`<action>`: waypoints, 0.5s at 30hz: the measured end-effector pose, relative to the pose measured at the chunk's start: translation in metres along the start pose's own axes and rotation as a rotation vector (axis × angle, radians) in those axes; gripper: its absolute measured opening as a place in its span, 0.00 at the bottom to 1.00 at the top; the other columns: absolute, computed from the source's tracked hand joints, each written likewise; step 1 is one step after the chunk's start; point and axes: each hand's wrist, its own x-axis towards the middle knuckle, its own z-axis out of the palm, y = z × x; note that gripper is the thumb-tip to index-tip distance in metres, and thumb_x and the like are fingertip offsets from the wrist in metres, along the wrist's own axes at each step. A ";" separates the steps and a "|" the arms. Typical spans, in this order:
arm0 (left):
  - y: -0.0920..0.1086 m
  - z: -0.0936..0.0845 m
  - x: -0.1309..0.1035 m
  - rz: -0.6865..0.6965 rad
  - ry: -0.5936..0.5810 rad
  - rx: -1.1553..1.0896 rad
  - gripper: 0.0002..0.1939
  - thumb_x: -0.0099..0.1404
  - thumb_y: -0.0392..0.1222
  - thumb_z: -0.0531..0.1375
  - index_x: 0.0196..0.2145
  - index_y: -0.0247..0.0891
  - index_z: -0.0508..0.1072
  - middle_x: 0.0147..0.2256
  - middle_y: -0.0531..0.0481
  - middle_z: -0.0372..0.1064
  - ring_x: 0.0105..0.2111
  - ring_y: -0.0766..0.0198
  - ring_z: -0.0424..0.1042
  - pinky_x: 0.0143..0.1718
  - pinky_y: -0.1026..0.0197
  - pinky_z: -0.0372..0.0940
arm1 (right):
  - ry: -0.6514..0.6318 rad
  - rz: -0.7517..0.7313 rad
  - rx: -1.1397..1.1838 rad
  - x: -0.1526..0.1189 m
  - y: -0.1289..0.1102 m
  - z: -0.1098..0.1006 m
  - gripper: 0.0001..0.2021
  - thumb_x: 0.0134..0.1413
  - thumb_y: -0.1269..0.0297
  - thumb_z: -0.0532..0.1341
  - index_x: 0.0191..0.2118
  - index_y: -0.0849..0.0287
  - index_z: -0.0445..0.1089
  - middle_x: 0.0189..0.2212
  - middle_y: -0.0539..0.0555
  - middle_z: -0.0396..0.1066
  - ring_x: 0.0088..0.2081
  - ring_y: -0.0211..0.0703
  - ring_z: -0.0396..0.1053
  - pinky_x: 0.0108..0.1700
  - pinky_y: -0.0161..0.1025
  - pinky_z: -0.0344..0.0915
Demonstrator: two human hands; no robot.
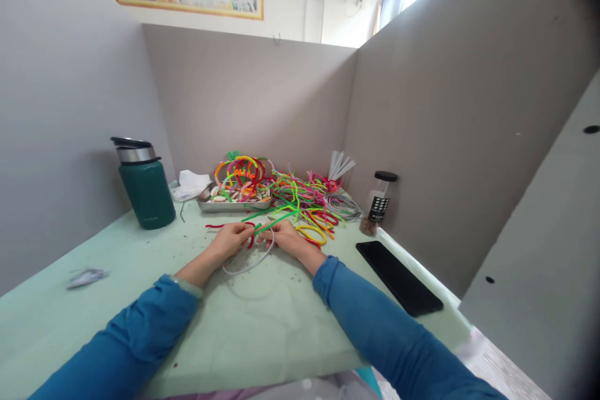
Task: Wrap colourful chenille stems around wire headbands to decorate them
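Observation:
Both hands meet over the middle of the table, fingers pinched close together. My left hand [231, 239] is closed on a red pipe cleaner [214, 225], whose one end sticks out to the left and another piece hangs between the hands. In my right hand [284, 239], the fingers are closed around a thin white hoop [248, 270] that curves down below both hands. A green pipe cleaner [280, 221] runs from between the fingertips up to the right. The exact contact at the fingertips is too small to make out.
A metal tray [234, 206] with colourful hoops stands behind the hands, beside a pile of pipe cleaners [300, 190]. A green bottle [147, 190] and crumpled tissue [191, 184] are left; a jar [377, 203], grey coil [343, 205] and black phone [398, 276] are right. Partitions enclose the table [253, 337].

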 end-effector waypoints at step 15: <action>-0.004 0.001 0.003 0.061 -0.055 0.048 0.20 0.53 0.58 0.57 0.20 0.38 0.62 0.13 0.60 0.48 0.13 0.74 0.45 0.16 0.66 0.40 | 0.054 0.001 -0.083 0.007 0.011 -0.001 0.18 0.45 0.49 0.63 0.27 0.63 0.72 0.17 0.48 0.65 0.18 0.31 0.60 0.22 0.30 0.55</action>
